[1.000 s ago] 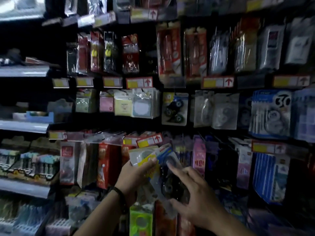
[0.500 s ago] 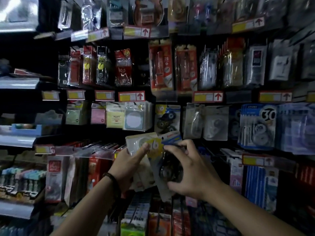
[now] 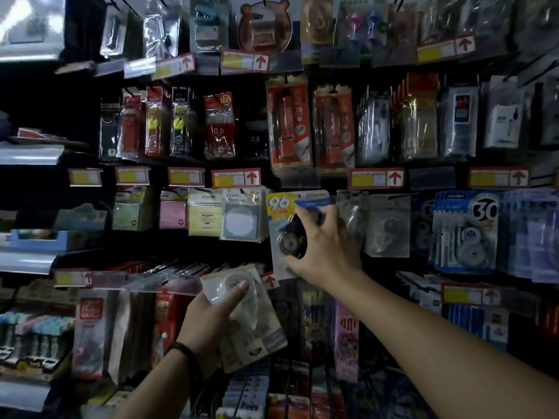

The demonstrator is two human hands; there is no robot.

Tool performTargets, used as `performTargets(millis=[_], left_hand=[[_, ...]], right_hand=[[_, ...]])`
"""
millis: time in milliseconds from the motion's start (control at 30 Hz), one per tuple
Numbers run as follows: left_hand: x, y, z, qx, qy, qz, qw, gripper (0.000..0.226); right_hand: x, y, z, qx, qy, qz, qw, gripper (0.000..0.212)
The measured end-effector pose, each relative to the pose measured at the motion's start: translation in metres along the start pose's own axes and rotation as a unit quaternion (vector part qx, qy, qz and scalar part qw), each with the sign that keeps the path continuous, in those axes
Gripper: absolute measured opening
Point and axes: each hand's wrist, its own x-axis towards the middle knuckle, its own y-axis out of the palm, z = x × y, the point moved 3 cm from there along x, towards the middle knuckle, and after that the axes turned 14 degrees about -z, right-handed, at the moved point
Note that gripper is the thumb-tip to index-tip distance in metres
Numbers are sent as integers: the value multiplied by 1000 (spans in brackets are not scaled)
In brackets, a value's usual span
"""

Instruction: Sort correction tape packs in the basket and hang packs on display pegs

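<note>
My right hand [image 3: 328, 246] grips a correction tape pack [image 3: 282, 225] with a yellow "96" and a blue header, its top raised into the middle peg row under a price tag. My left hand [image 3: 211, 319] holds pale correction tape packs [image 3: 248, 316] lower down, thumb across the topmost one. More correction tape packs hang to the right: clear ones [image 3: 387, 228] and blue "30" ones [image 3: 465, 231]. No basket is in view.
Sticky-note packs [image 3: 205, 216] hang just left of the raised pack. Pencil-lead and pencil packs [image 3: 289, 125] fill the row above. Red-and-yellow price tags [image 3: 236, 178] run along each peg row. Shelves [image 3: 27, 255] jut out at the left.
My right hand has drawn the "96" pack away from the stack in my left hand and lifted it up and right to the peg row. My left hand has dropped lower.
</note>
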Motion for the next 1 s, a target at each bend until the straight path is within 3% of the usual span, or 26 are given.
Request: performTargets(millis=[167, 600, 867, 1000], left_hand=[[8, -2, -9, 8, 18, 8, 1000, 41], [12, 4, -25, 15, 11, 14, 1000, 32], [6, 7, -24, 29, 9, -52, 998, 38], [4, 12, -25, -3, -13, -79, 997, 52]], right_hand=[[15, 11, 3, -21, 22, -38, 999, 102], [35, 23, 7, -83, 40, 50, 994, 106], [32, 41, 5, -85, 54, 79, 992, 109], [5, 32, 6, -33, 68, 9, 997, 85]])
